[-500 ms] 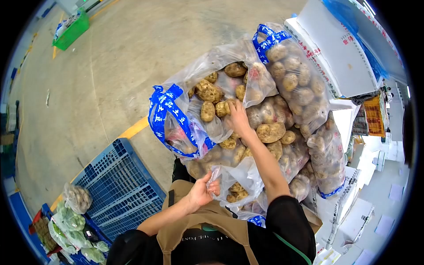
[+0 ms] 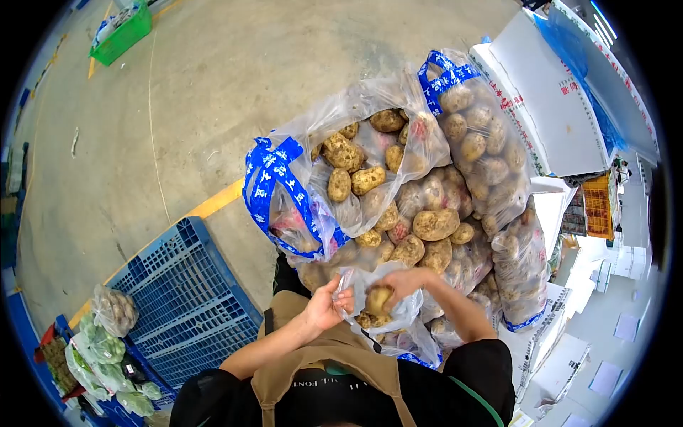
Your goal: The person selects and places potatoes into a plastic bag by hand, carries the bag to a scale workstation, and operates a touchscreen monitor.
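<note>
Potato [image 2: 379,299] skin shows between the curled fingers of the right hand [image 2: 401,285], which grips it from above at the mouth of a clear plastic bag [image 2: 407,314] close to the person's brown apron [image 2: 320,350]. More potatoes are visible inside that bag, just below the hand. The left hand [image 2: 327,306] pinches the near left edge of the bag's rim between thumb and fingers.

Beyond the hands, a large open bag [image 2: 420,160] lies with its mouth spread, showing several soil-marked potatoes; a blue printed band [image 2: 265,181] wraps its left end. Loose potatoes [image 2: 435,225] rest between this bag and the one being held. To the right lie a full potato bag [image 2: 491,156] with a blue printed handle and, nearer the person, another filled bag [image 2: 519,267]. White boxes [image 2: 551,99] stand beyond them.

On the left, a blue plastic pallet [image 2: 186,292] lies on the concrete floor [image 2: 206,92], near bagged green vegetables [image 2: 103,349]. A green crate [image 2: 122,39] stands well apart, at the upper left.
</note>
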`<state>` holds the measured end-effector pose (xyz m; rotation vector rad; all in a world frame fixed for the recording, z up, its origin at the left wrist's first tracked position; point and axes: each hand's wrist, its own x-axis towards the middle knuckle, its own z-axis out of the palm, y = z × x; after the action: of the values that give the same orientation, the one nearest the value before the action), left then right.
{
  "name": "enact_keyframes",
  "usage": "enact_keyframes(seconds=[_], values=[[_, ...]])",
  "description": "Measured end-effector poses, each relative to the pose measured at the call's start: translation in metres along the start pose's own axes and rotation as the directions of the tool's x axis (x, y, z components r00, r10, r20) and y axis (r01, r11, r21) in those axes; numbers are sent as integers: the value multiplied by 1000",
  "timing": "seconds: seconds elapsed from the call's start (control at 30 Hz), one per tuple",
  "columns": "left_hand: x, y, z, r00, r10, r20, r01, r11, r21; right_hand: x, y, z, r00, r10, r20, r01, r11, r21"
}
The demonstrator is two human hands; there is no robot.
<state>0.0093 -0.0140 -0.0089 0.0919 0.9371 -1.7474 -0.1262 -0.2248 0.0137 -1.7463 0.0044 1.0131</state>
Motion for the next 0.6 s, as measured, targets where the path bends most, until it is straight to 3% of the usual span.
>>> enact_keyframes(seconds=[0.1,0.13,0.17,0.2,0.27,0.37,0.47,0.5,0.53,0.57,0.6], values=[[1,-2,4,1000,2,-27,-1,999,34,29,17,-16,938,46,-344,-32,998,46],[1,-1,4,1000,-3,-29,4,999,37,45,8,-31,770,229,-595,30,919,393],[1,-1,3,999,-11,-32,12,999,39,80,20,-47,453,281,-846,-9,950,311],[1,-3,-2,999,-33,-15,33,999,10,101,22,-74,392,259,-882,-181,962,202],[4,-4,-15,997,-72,22,73,996,-41,175,62,-101,147,241,-959,-340,923,180],[-2,3,-4,1000,6,16,-6,999,35,218,53,-115,3,481,-877,-401,804,439],[-4,6,-3,995,63,-72,-59,997,58,201,68,-111,92,337,-937,-299,907,297],[-4,6,-2,990,76,-118,-68,995,67,191,81,-107,156,354,-922,-65,935,348],[-3,8,-4,994,60,-95,-57,998,36,164,77,-98,388,381,-839,374,767,521],[-2,10,-9,996,45,-72,-46,999,-2,113,45,-89,586,313,-747,430,662,614],[0,11,-12,998,34,-49,-36,999,-40,71,26,-76,666,160,-729,340,804,488]])
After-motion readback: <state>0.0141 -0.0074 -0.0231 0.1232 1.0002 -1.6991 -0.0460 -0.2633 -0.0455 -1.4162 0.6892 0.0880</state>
